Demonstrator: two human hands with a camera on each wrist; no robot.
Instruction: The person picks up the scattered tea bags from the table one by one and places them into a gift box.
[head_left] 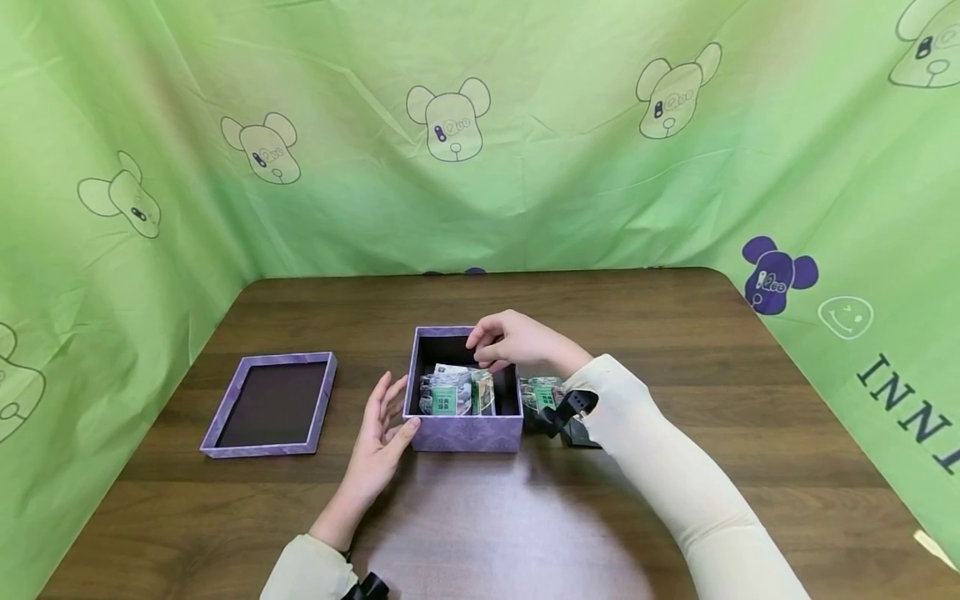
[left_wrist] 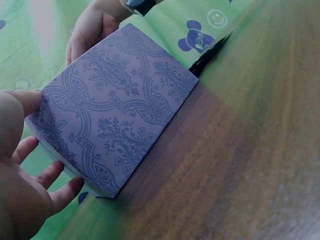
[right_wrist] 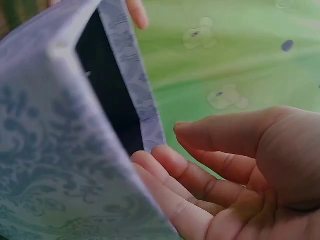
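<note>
Centre frame: I steady the box (head_left: 465, 433) with my left hand (head_left: 382, 437), fingers straight; my right hand (head_left: 510, 342), fingers curled, empty, hovers over the packets (head_left: 456, 392). Next, I judge: grip one.

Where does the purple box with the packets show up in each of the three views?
Head: the purple box sits at table centre, open, between both hands.
Left wrist: its patterned side fills the middle, left hand at its corner.
Right wrist: its wall and dark inside fill the left half, right hand beside it.
Shared landmark: the green bear-print cloth.
</note>
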